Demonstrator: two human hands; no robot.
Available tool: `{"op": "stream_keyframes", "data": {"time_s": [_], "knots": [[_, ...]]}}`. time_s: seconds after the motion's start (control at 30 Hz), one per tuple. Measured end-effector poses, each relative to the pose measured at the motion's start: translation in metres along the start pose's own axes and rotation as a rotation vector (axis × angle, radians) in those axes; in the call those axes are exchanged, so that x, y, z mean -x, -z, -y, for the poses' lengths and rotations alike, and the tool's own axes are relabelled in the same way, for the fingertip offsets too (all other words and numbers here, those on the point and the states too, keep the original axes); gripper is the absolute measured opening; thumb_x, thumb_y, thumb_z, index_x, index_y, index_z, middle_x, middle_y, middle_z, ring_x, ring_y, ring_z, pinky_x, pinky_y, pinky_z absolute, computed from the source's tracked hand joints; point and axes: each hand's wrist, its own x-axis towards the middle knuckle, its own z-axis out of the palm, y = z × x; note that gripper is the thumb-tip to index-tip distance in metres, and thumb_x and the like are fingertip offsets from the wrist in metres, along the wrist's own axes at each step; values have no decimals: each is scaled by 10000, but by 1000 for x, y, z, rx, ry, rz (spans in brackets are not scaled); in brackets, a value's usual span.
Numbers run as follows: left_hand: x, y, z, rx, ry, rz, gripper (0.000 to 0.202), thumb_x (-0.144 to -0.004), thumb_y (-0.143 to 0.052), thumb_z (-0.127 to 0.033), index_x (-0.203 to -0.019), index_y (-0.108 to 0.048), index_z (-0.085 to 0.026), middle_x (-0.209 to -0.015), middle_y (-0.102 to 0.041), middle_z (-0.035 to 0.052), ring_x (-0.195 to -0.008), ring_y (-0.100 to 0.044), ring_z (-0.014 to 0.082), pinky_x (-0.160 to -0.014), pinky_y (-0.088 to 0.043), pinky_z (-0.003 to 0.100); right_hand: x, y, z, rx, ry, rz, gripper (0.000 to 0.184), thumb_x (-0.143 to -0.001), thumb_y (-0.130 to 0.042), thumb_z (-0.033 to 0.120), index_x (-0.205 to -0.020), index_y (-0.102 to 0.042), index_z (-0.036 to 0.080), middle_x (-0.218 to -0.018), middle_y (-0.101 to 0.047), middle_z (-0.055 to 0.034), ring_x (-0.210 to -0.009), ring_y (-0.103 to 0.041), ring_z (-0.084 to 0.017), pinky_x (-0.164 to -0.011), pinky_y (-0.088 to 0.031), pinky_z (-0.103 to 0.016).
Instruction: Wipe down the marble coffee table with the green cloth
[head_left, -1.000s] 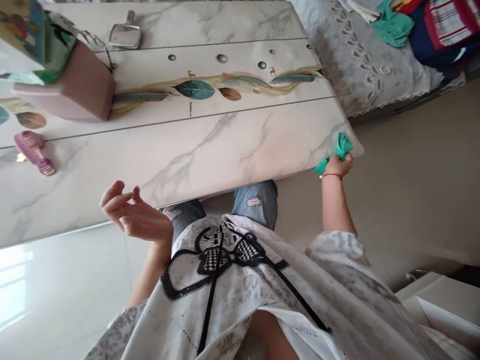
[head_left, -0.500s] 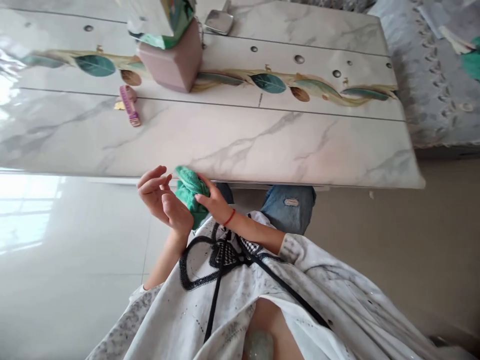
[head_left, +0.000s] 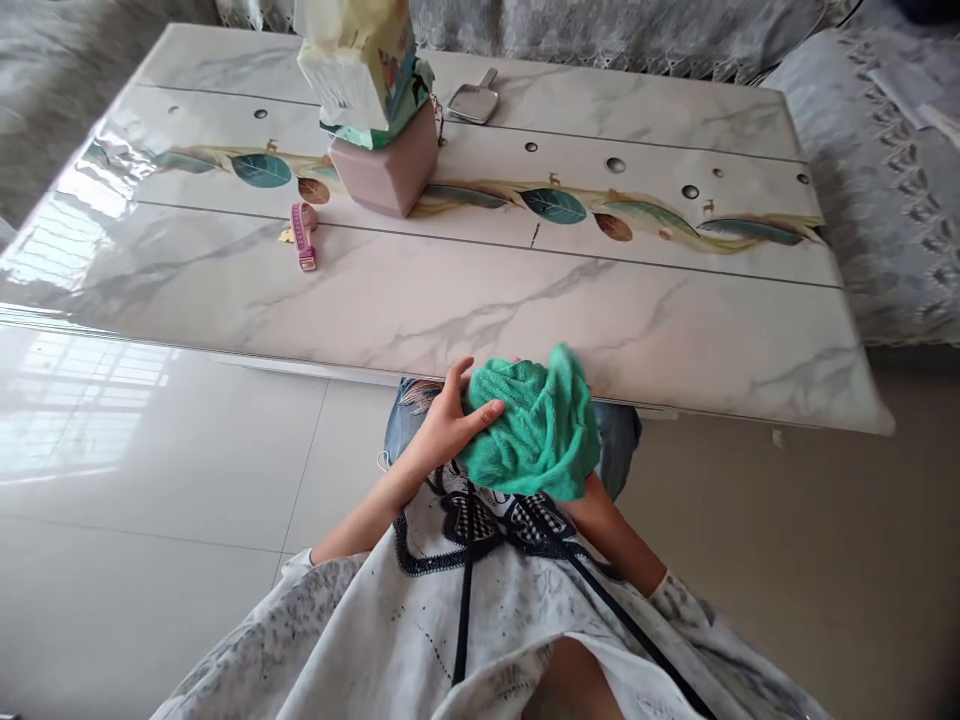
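Note:
A bunched green cloth (head_left: 532, 425), terry-like in texture, is held up in front of my lap at the table's near edge. My left hand (head_left: 454, 415) grips its left side, thumb pressed on the front and fingers behind. From the right, my right hand (head_left: 591, 494) reaches in behind the cloth and supports it; most of that hand is hidden, with only a bit of finger showing above the top edge. One upper corner of the cloth is slightly blurred.
The marble-patterned table (head_left: 450, 290) carries a pink box (head_left: 386, 175) with soft packs (head_left: 360, 80) on top, a purple strap with a buckle (head_left: 304, 238) and a square hand mirror (head_left: 474, 102). Lace-covered sofas (head_left: 600, 35) stand behind and to the right.
The cloth has gone from a small bundle in my right hand to a wider, looser bunch. My left hand, earlier open beside it, now grips it. The view has shifted, showing more of the table.

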Motion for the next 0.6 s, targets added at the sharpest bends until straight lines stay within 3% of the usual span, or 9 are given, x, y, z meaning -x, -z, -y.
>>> {"op": "stream_keyframes", "data": {"time_s": [0.07,0.1,0.2,0.23,0.27,0.37,0.43,0.5,0.6], "knots": [[-4,-6,-12,-20,26,36,770,-818,-856,-649,-1398,-632,-195,-1225,-762,125,-1141,-730,318,-983,-624,446,5,12,9,57,-1,-138,476,-1008,-466,645,-1346,-702,408,-1307,-766,-42,-1362,-686,-225,-1077,-654,-491],[-6,-7,-19,-37,-17,34,668,-823,-860,-606,-1319,-673,-200,-1109,-769,89,-1048,-736,285,-915,-630,409,3,17,18,38,35,-87,565,-1027,-370,689,-1362,-698,375,-1309,-764,-67,-1332,-703,-239,-1060,-652,-514],[-22,-4,-47,-124,-267,-98,505,-866,-833,-486,-1284,-688,-243,-1020,-720,31,-872,-693,198,-808,-610,340,-23,32,62,-96,247,376,792,-1027,-198,766,-1469,-633,273,-1375,-721,-154,-1303,-706,-293,-1036,-621,-573],[-31,1,-55,-177,-332,-145,509,-882,-819,-472,-1320,-672,-258,-1052,-707,33,-863,-685,187,-811,-610,340,-36,39,80,-48,318,416,770,-1036,-229,745,-1457,-634,243,-1359,-722,-172,-1284,-708,-295,-1028,-616,-560],[-41,7,-61,-242,-375,-183,524,-900,-805,-472,-1359,-653,-269,-1106,-698,44,-886,-687,189,-836,-614,353,-51,48,97,64,379,350,706,-1048,-292,699,-1414,-653,215,-1324,-730,-184,-1264,-710,-290,-1024,-613,-538],[-67,35,-60,-497,-459,-317,603,-915,-789,-475,-1444,-597,-257,-1344,-634,117,-1185,-677,282,-1058,-582,473,-88,82,131,413,542,-109,516,-1016,-521,529,-1357,-664,168,-1409,-671,-236,-1381,-631,-310,-1139,-535,-553],[-75,57,-44,-643,-511,-444,600,-922,-766,-432,-1457,-576,-237,-1503,-540,160,-1418,-558,348,-1209,-475,558,-100,95,131,548,701,-346,621,-979,-564,532,-1495,-588,186,-1593,-523,-245,-1537,-493,-358,-1250,-415,-633],[-75,79,-22,-715,-558,-592,561,-954,-689,-380,-1470,-542,-219,-1571,-479,186,-1512,-469,351,-1270,-400,575,-103,86,115,747,795,-386,773,-992,-475,617,-1646,-461,205,-1718,-376,-220,-1644,-328,-420,-1292,-295,-735],[-69,115,12,-785,-634,-850,501,-995,-572,-365,-1450,-514,-165,-1574,-462,238,-1513,-449,336,-1281,-368,560,-106,29,85,1087,690,-280,1028,-973,-441,774,-1745,-321,107,-1791,-217,-266,-1677,-110,-557,-1265,-114,-863]]}}
